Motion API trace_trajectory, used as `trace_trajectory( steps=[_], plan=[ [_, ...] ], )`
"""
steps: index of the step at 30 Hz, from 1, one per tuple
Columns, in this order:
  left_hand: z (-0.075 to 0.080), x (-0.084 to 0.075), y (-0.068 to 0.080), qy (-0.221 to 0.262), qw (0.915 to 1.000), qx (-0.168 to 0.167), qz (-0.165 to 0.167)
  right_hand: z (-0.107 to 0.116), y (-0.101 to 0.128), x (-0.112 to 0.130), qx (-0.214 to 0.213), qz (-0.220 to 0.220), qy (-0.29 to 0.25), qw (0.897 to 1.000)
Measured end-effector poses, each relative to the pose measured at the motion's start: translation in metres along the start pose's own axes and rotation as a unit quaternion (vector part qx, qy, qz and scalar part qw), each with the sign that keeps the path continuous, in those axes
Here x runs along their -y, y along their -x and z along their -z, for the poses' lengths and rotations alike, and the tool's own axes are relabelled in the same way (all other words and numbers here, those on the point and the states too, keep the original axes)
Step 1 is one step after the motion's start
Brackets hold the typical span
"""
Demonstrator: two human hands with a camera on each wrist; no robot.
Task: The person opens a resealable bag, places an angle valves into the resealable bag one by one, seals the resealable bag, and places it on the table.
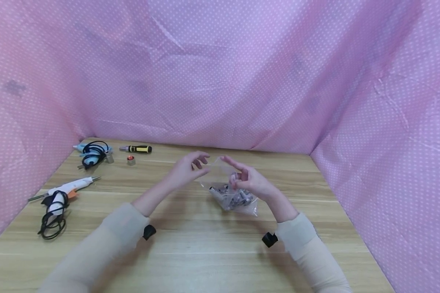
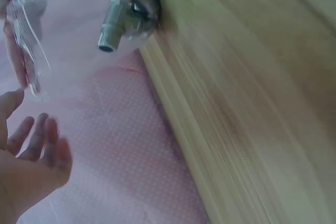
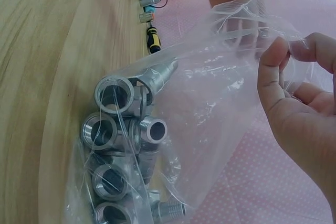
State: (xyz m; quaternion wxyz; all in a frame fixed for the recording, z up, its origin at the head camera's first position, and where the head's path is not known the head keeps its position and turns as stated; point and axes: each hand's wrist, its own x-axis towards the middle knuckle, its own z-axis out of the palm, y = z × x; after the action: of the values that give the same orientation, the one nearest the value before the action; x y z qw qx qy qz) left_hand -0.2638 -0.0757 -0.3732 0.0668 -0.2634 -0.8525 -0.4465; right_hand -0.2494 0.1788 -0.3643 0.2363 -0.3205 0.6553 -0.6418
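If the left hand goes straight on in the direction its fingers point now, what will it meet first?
Probably the clear plastic bag of metal fittings. The left hand is open, its fingers pointing at the bag's top edge, which the right hand pinches. Depth is unclear, so it might pass just behind it.

The head view looks forward and down over the whole table (image 1: 212, 244). The right wrist view sits close to the bag (image 3: 173, 129), lower centre. The left wrist view, blurred, catches that bag (image 2: 128, 9) at upper left.
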Motion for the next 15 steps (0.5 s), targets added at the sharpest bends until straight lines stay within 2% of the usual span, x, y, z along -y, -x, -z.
trace_trajectory(
  steps=[4,6,10,13,15],
  plan=[
    [-0.003,0.011,-0.016,0.037,0.9969,0.045,0.053,0.0,0.0,-0.001,-0.003,0.001,0.016,1.0],
    [-0.005,0.014,-0.022,0.058,0.9945,0.058,0.065,0.001,-0.001,-0.001,-0.006,-0.001,0.024,1.0],
    [-0.008,0.017,-0.032,0.084,0.9932,0.065,0.048,0.0,-0.001,-0.001,-0.01,-0.006,0.025,1.0],
    [-0.009,0.018,-0.035,0.075,0.995,0.063,0.023,-0.001,0.001,0.0,-0.019,-0.012,0.033,0.999],
    [-0.01,0.018,-0.036,0.071,0.9956,0.06,0.009,-0.003,0.002,0.002,-0.031,-0.016,0.058,0.998]
  ],
)
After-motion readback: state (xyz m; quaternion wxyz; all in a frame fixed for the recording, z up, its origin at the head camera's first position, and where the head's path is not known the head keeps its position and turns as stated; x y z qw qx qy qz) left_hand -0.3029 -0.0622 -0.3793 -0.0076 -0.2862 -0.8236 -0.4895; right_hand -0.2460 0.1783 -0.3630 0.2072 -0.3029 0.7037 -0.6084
